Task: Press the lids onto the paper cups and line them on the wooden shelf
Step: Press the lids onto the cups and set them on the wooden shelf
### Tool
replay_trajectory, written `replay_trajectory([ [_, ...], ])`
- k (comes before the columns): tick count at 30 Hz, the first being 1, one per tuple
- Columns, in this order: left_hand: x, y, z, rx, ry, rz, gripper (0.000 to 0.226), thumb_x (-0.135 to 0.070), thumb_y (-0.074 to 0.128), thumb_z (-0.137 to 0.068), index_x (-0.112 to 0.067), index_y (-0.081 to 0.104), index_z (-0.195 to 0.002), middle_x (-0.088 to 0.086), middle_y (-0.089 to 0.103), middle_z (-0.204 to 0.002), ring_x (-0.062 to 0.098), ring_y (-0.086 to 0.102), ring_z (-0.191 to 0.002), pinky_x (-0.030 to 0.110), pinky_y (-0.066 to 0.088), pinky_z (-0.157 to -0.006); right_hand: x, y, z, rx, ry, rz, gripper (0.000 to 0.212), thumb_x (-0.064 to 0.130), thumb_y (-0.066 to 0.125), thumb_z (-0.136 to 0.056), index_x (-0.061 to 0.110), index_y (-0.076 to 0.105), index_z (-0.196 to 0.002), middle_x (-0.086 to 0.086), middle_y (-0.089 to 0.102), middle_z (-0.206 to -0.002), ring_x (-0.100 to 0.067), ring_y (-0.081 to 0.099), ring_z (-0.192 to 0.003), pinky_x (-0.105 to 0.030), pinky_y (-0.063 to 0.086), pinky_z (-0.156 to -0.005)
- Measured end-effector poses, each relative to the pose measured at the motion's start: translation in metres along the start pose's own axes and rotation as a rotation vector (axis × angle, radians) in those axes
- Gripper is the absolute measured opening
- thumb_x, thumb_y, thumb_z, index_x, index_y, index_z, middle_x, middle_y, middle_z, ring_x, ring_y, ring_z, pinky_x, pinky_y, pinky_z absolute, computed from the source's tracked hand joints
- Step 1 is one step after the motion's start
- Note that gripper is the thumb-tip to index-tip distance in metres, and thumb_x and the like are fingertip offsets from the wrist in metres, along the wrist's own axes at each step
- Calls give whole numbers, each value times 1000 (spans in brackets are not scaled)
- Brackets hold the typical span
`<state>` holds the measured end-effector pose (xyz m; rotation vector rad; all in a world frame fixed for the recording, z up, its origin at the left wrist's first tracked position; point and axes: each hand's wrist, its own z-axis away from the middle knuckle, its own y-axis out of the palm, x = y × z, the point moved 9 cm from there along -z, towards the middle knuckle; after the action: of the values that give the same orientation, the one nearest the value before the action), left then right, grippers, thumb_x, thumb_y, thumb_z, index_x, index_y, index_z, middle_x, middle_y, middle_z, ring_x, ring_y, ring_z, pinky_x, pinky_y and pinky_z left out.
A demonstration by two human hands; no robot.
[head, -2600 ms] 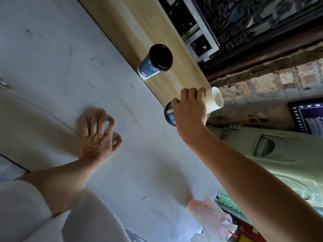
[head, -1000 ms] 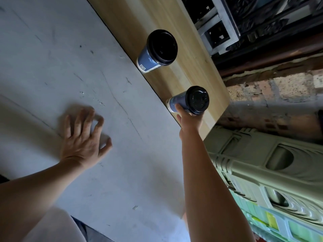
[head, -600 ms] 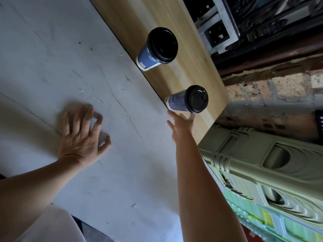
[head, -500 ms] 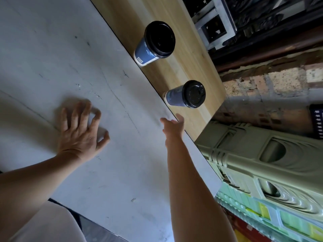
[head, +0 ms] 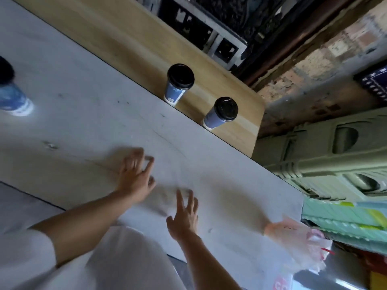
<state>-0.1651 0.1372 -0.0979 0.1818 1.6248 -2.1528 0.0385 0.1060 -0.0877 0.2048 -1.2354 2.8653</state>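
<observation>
Two blue paper cups with black lids stand on the wooden shelf (head: 240,105): one (head: 178,84) further left, the other (head: 221,114) nearer the shelf's right end. A third blue cup with a dark lid (head: 12,95) stands on the grey table at the far left edge of view. My left hand (head: 136,174) rests on the table with spread fingers. My right hand (head: 184,216) hovers over the table beside it, fingers straight, holding nothing. Both are blurred by motion.
The grey table (head: 83,114) runs along the shelf's near edge. A pink plastic bag (head: 301,245) lies at the table's right corner. Green plastic crates (head: 335,164) are stacked to the right, with a brick wall (head: 314,65) behind.
My right hand let go of the second lidded cup on the shelf and drew back over the table. The view swung left, bringing a third cup into sight.
</observation>
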Motion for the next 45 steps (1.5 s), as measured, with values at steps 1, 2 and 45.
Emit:
replay_trajectory([
  [1,5,-4,4,40,54,-41,75,-38,81,-56,-10,64,-123,30,51,-141,41,40,-131,50,40,-103,1,-3,0,-12,1,-7,86,26,60,-92,40,8,-159,-1,-12,-168,-31,-4,-153,-46,33,-117],
  [2,14,-6,9,81,87,-67,78,-34,88,-47,-12,67,-118,27,58,-135,40,50,-126,48,49,-97,2,-7,-1,-33,5,-21,84,24,60,-90,40,14,-158,-1,-6,-167,-31,2,-152,-44,37,-115],
  [45,394,-162,92,462,14,9,45,-26,47,-95,-19,49,-139,10,56,-140,31,54,-126,37,45,-99,377,78,30,202,87,-164,24,27,59,-87,31,66,-110,-4,50,-129,-25,55,-118,-24,44,-92],
])
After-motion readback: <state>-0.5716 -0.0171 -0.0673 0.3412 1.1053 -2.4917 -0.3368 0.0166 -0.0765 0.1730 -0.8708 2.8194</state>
